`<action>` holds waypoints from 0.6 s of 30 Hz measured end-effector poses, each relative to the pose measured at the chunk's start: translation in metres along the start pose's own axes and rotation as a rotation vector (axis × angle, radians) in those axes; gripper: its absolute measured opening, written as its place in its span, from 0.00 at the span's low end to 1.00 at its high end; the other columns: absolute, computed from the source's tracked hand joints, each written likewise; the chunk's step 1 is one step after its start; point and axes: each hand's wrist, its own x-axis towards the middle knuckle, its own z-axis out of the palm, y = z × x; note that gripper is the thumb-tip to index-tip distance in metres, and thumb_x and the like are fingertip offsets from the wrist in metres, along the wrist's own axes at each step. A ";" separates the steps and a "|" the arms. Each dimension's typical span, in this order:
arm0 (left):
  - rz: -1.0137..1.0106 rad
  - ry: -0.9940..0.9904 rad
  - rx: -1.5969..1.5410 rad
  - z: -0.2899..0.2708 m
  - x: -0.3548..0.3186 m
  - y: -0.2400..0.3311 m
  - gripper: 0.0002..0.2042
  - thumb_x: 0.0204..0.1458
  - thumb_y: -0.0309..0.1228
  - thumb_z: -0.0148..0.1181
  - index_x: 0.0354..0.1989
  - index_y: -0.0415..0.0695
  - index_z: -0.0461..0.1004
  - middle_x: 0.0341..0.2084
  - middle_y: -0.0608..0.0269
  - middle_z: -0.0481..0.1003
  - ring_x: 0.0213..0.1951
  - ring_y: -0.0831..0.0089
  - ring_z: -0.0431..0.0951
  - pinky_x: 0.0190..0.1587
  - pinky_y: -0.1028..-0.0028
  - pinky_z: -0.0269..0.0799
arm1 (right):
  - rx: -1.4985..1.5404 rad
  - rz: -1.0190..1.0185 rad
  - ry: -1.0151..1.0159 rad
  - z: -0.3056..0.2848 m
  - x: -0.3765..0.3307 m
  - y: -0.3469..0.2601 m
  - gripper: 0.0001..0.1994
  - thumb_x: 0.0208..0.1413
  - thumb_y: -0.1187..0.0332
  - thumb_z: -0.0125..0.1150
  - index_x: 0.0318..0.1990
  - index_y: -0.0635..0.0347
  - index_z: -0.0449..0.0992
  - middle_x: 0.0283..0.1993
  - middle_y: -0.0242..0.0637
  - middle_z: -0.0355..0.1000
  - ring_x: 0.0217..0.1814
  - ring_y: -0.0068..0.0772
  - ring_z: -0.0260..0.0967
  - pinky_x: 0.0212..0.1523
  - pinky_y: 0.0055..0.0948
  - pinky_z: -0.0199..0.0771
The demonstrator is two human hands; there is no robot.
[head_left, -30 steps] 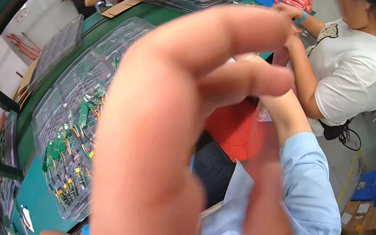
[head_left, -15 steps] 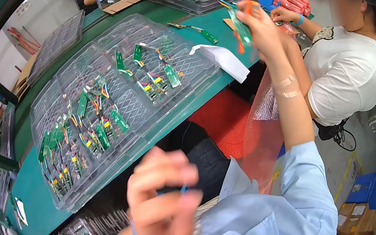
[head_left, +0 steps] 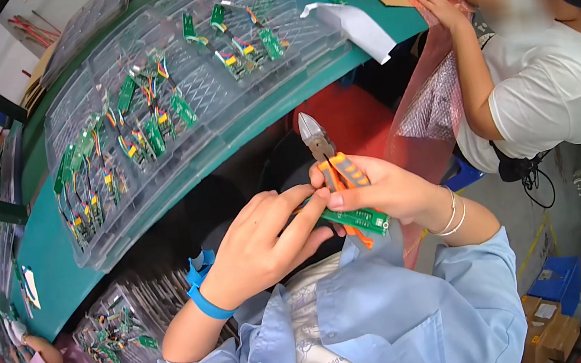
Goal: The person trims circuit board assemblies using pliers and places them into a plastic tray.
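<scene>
1. We find the green circuit board (head_left: pixel 368 221) at the centre right of the frame, tilted, component side up, perhaps so its parts can be seen.
2. Our right hand (head_left: pixel 398 189) is closed around the orange-grey cutters (head_left: pixel 322 148), the board just below its thumb; the tool points up and away, probably to keep its tips clear of our fingers.
3. Our left hand (head_left: pixel 266 241) has its fingers drawn together at the board's left end, seemingly steadying it; we cannot tell what they pinch.
4. At upper left, the clear tray (head_left: pixel 207 102) bears wired boards (head_left: pixel 235 60) in rows, likely to stop leads tangling.
5. White paper (head_left: pixel 362 32) hangs over the table edge, upper right.
</scene>
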 end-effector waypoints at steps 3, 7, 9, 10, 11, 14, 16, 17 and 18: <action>-0.050 0.004 -0.035 0.004 -0.019 0.000 0.16 0.40 0.26 0.56 0.41 0.41 0.69 0.35 0.61 0.69 0.28 0.72 0.70 0.32 0.76 0.68 | 0.059 0.111 -0.037 0.006 0.004 0.007 0.14 0.47 0.75 0.54 0.42 0.60 0.62 0.35 0.34 0.65 0.27 0.24 0.66 0.26 0.18 0.68; -0.079 0.040 -0.058 0.009 -0.038 -0.002 0.16 0.40 0.25 0.57 0.42 0.40 0.69 0.36 0.60 0.68 0.25 0.73 0.69 0.26 0.79 0.67 | 0.033 0.220 -0.051 0.011 0.009 0.014 0.15 0.48 0.70 0.56 0.43 0.61 0.62 0.34 0.33 0.65 0.27 0.20 0.64 0.26 0.17 0.68; -0.163 0.042 -0.175 0.012 -0.043 0.000 0.15 0.40 0.23 0.58 0.40 0.40 0.70 0.36 0.60 0.68 0.24 0.74 0.68 0.25 0.80 0.66 | 0.035 0.247 -0.041 0.013 0.012 0.018 0.15 0.48 0.70 0.55 0.44 0.61 0.62 0.34 0.33 0.65 0.26 0.20 0.64 0.25 0.17 0.68; -0.204 0.046 -0.233 0.013 -0.046 0.001 0.15 0.39 0.22 0.58 0.39 0.39 0.71 0.36 0.59 0.68 0.23 0.74 0.67 0.25 0.80 0.65 | 0.034 0.260 -0.036 0.014 0.014 0.020 0.15 0.48 0.70 0.55 0.44 0.61 0.62 0.34 0.33 0.65 0.26 0.20 0.64 0.25 0.17 0.68; -0.245 0.052 -0.290 0.013 -0.049 0.000 0.14 0.39 0.21 0.59 0.38 0.39 0.72 0.36 0.59 0.68 0.23 0.74 0.67 0.25 0.80 0.64 | 0.031 0.273 -0.032 0.015 0.017 0.022 0.15 0.48 0.69 0.55 0.44 0.61 0.63 0.34 0.34 0.65 0.25 0.20 0.64 0.25 0.17 0.68; -0.353 0.017 -0.374 0.012 -0.055 -0.005 0.14 0.40 0.21 0.59 0.38 0.39 0.72 0.35 0.60 0.67 0.22 0.76 0.66 0.25 0.81 0.63 | -0.008 0.324 -0.058 0.013 0.027 0.023 0.15 0.48 0.69 0.55 0.44 0.60 0.63 0.34 0.34 0.65 0.26 0.20 0.64 0.24 0.17 0.68; -0.442 -0.031 -0.469 0.013 -0.058 -0.006 0.13 0.40 0.21 0.59 0.38 0.39 0.72 0.34 0.61 0.66 0.22 0.77 0.65 0.24 0.81 0.63 | -0.036 0.361 -0.069 0.010 0.032 0.024 0.15 0.48 0.69 0.55 0.44 0.60 0.63 0.34 0.35 0.65 0.26 0.20 0.64 0.23 0.16 0.67; -0.435 -0.023 -0.470 0.014 -0.059 -0.007 0.13 0.40 0.21 0.59 0.38 0.39 0.72 0.34 0.61 0.66 0.22 0.77 0.65 0.24 0.81 0.63 | -0.025 0.362 -0.061 0.012 0.034 0.022 0.15 0.50 0.67 0.53 0.44 0.60 0.63 0.34 0.35 0.65 0.27 0.21 0.64 0.24 0.17 0.66; -0.476 0.001 -0.504 0.015 -0.063 -0.009 0.14 0.41 0.22 0.59 0.39 0.39 0.71 0.34 0.62 0.66 0.22 0.77 0.64 0.24 0.81 0.62 | -0.012 0.361 -0.051 0.015 0.037 0.022 0.15 0.51 0.64 0.51 0.44 0.60 0.63 0.34 0.36 0.65 0.28 0.21 0.63 0.25 0.18 0.66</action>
